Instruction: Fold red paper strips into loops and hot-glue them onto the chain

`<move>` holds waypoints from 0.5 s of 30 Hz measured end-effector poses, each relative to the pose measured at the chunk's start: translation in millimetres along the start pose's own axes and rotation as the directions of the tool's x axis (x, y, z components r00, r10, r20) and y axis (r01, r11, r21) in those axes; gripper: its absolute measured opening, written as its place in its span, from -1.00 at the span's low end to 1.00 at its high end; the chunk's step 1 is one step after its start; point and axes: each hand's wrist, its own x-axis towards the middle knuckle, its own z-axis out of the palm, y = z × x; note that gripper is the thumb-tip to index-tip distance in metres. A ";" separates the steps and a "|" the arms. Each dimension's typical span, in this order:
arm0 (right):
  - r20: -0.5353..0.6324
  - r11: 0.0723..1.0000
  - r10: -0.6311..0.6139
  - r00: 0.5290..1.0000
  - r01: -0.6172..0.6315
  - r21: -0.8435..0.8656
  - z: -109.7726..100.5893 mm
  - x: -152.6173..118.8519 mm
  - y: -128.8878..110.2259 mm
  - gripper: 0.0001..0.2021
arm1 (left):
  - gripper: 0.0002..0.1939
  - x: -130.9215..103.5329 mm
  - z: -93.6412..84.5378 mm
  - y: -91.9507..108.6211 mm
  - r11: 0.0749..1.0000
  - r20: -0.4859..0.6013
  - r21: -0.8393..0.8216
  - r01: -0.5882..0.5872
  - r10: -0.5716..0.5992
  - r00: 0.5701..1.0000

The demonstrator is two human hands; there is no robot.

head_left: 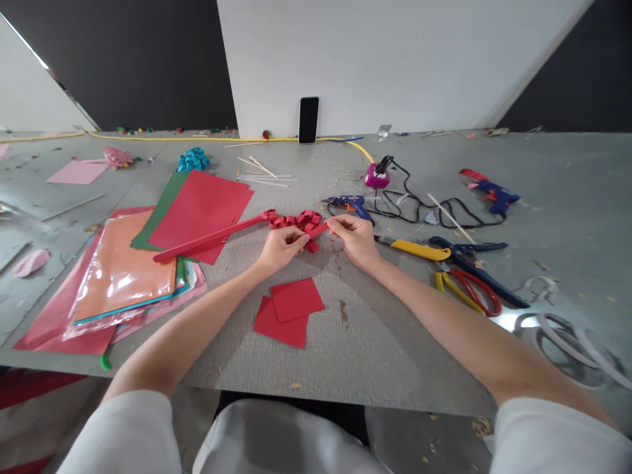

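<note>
Between my two hands runs a small red paper strip. My left hand pinches its left end, and my right hand pinches the other end. Just behind them lies a cluster of curled red paper loops, joined at its left to a long red paper-wrapped stick. Two red paper squares overlap on the table in front of my hands. Right behind my right hand rests a blue glue gun.
At left, red sheets lie beside a plastic packet of coloured paper. A yellow cutter knife, pliers and red-and-yellow-handled scissors lie at right. Behind stand a phone, a purple power socket and another glue gun.
</note>
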 end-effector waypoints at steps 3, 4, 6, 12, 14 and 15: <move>-0.013 1.000 0.007 1.000 -0.007 0.023 0.0 0.6 1.2 -0.72 | -0.76 0.3 -0.4 1.0 1.000 -0.010 -0.001 0.009 -0.009 1.000; -0.016 1.000 0.009 1.000 -0.009 0.029 0.0 0.7 1.4 -0.73 | -0.76 0.4 -0.6 1.2 1.000 -0.013 -0.003 0.009 -0.009 1.000; -0.021 0.999 0.012 1.000 -0.012 0.030 0.1 0.7 1.4 -0.72 | -0.74 0.6 -0.8 1.2 1.000 -0.017 -0.010 0.006 -0.006 1.000; -0.042 1.000 0.002 0.999 -0.002 0.016 1.0 1.0 0.3 -0.69 | -0.73 1.0 -0.7 0.4 1.000 -0.021 -0.016 0.009 -0.009 1.000; -0.047 1.000 0.001 0.999 0.000 0.017 1.0 1.1 0.5 -0.70 | -0.73 0.9 -0.7 0.8 1.000 -0.019 -0.016 0.013 -0.013 1.000; -0.047 1.000 -0.002 0.999 0.002 0.018 0.8 1.1 0.6 -0.71 | -0.74 0.8 -0.8 1.2 1.000 -0.018 -0.014 0.014 -0.014 1.000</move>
